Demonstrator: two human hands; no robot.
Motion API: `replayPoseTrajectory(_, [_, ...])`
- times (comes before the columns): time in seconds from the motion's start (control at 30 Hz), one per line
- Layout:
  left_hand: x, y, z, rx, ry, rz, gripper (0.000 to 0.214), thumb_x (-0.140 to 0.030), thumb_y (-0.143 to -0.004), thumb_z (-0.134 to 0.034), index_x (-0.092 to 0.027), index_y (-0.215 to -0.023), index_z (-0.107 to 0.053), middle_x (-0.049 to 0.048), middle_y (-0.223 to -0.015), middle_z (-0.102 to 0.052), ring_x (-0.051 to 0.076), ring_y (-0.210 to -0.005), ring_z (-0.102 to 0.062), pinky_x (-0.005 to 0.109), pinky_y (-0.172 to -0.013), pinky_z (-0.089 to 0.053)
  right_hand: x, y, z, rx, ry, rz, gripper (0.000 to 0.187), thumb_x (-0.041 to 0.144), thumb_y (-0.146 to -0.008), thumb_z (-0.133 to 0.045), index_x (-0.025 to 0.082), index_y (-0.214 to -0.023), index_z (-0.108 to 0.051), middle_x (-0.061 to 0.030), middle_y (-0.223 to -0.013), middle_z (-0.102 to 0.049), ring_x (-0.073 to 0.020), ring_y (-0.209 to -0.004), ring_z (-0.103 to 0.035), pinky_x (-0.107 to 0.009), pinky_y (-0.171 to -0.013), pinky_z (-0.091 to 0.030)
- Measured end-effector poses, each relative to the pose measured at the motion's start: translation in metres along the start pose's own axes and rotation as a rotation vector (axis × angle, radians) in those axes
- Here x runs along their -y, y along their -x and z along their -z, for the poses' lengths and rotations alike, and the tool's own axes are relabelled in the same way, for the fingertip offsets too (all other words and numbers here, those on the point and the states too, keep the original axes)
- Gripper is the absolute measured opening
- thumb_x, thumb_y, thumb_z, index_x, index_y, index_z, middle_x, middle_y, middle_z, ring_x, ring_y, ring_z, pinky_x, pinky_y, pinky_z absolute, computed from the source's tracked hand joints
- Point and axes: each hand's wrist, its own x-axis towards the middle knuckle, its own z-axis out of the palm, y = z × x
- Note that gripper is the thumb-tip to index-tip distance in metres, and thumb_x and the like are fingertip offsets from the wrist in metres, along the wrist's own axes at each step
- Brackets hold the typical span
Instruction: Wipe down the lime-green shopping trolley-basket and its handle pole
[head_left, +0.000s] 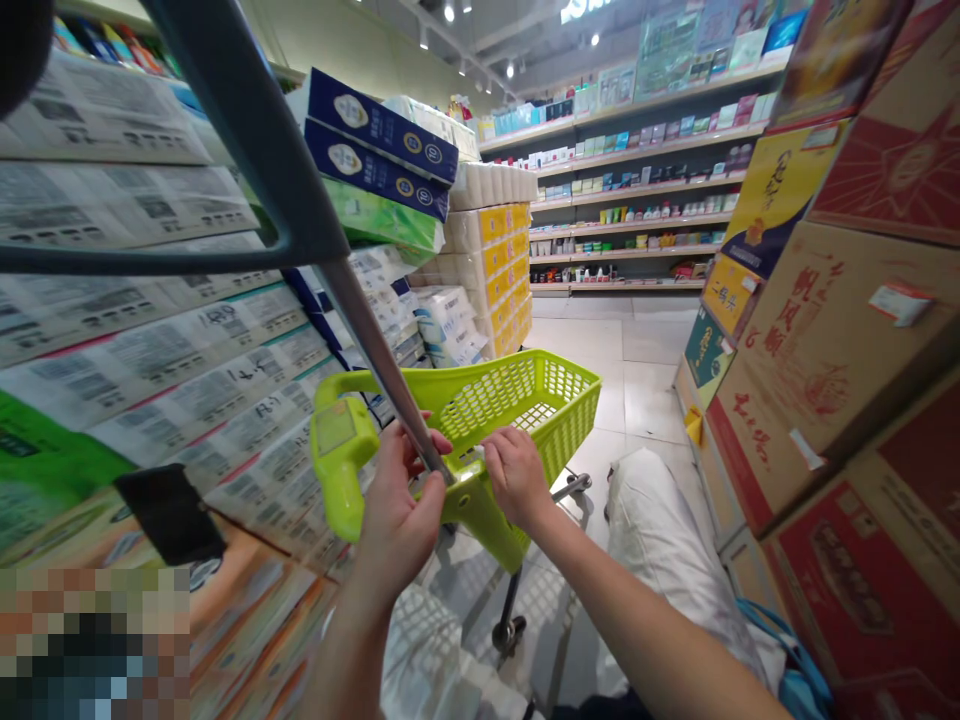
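A lime-green shopping cart basket (pixel 480 520) with lattice sides stands on wheels in front of me. A slanted metal pole (pixel 381 355) rises from its near corner to a dark grey handle (pixel 300 215) at upper left. My left hand (pixel 405 480) is closed around the lower pole, fingers behind it and thumb on the near side. At the near rim my right hand (pixel 516 475) is closed in a pinch. A small whitish bit shows by its thumb, too small to name. The basket floor shows through the lattice, with nothing lying on its visible part.
Stacked paper packs (pixel 127 210) line the left, with a dark phone-like slab (pixel 171 515) in front. Cardboard cartons (pixel 862 330) crowd the right. Shelves (pixel 637 190) of small goods stand at the back beyond the tiled floor (pixel 649 385). My white-trousered leg (pixel 649 530) is beside the cart.
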Motion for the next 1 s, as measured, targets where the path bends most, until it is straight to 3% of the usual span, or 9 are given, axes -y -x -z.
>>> replayPoseTrajectory(0.23, [0.001, 0.000, -0.002, -0.016, -0.020, -0.027, 0.043, -0.019, -0.078, -0.051, -0.025, -0.120, -0.044, 0.0016, -0.098, -0.056, 0.017, -0.090, -0.060, 0.036, -0.084, -0.052, 0.020, 0.005, -0.002, 0.079, -0.093, 0.148, 0.030, 0.026, -0.099, -0.037, 0.020, -0.091, -0.066, -0.0057, -0.092, -0.062, -0.0190, -0.092, -0.053, -0.034, -0.087, -0.041])
replayPoseTrajectory(0.37, [-0.001, 0.001, -0.003, -0.019, -0.040, -0.024, 0.042, -0.018, -0.079, -0.050, -0.025, -0.120, -0.043, 0.0018, -0.098, -0.056, 0.018, -0.091, -0.060, 0.037, -0.084, -0.052, 0.002, 0.002, 0.000, 0.034, -0.048, 0.081, 0.033, 0.025, -0.099, -0.035, 0.020, -0.088, -0.065, -0.0066, -0.090, -0.062, -0.0203, -0.092, -0.053, -0.035, -0.088, -0.041])
replayPoseTrajectory(0.47, [0.000, 0.000, -0.006, -0.048, -0.072, -0.032, 0.038, -0.017, -0.078, -0.051, -0.024, -0.114, -0.045, 0.0013, -0.096, -0.056, 0.017, -0.090, -0.060, 0.036, -0.083, -0.052, 0.005, 0.002, -0.003, 0.013, 0.000, 0.017, 0.031, 0.024, -0.099, -0.037, 0.021, -0.085, -0.064, -0.0064, -0.089, -0.062, -0.0207, -0.091, -0.052, -0.036, -0.088, -0.040])
replayPoseTrajectory(0.63, [0.003, -0.001, -0.007, -0.075, -0.097, -0.045, 0.031, -0.015, -0.076, -0.052, -0.023, -0.106, -0.047, 0.0010, -0.096, -0.055, 0.016, -0.089, -0.059, 0.034, -0.083, -0.051, 0.022, 0.007, -0.004, 0.084, -0.037, 0.126, 0.028, 0.026, -0.099, -0.039, 0.021, -0.091, -0.065, -0.0052, -0.094, -0.062, -0.0192, -0.092, -0.052, -0.033, -0.088, -0.039])
replayPoseTrajectory(0.73, [0.002, 0.000, -0.006, -0.071, -0.094, -0.043, 0.031, -0.015, -0.077, -0.051, -0.023, -0.107, -0.047, 0.0011, -0.097, -0.056, 0.016, -0.089, -0.059, 0.033, -0.083, -0.051, 0.008, 0.005, 0.001, 0.073, -0.004, 0.111, 0.031, 0.025, -0.100, -0.036, 0.020, -0.091, -0.065, -0.0061, -0.093, -0.062, -0.0199, -0.093, -0.053, -0.034, -0.088, -0.039])
replayPoseTrajectory(0.83, [0.000, 0.000, -0.007, -0.077, -0.117, -0.050, 0.032, -0.014, -0.076, -0.051, -0.024, -0.106, -0.047, 0.0007, -0.095, -0.056, 0.016, -0.088, -0.059, 0.034, -0.084, -0.050, -0.005, 0.002, 0.001, 0.005, 0.055, 0.001, 0.033, 0.025, -0.099, -0.035, 0.019, -0.086, -0.065, -0.0075, -0.090, -0.061, -0.0216, -0.092, -0.052, -0.036, -0.089, -0.040])
replayPoseTrajectory(1.0, [0.001, -0.001, -0.007, -0.088, -0.127, -0.057, 0.030, -0.014, -0.075, -0.052, -0.024, -0.103, -0.047, 0.0007, -0.094, -0.056, 0.017, -0.090, -0.059, 0.034, -0.084, -0.051, 0.017, 0.008, -0.006, 0.030, -0.032, 0.066, 0.030, 0.025, -0.099, -0.038, 0.021, -0.091, -0.066, -0.0066, -0.094, -0.061, -0.0205, -0.093, -0.052, -0.036, -0.089, -0.040])
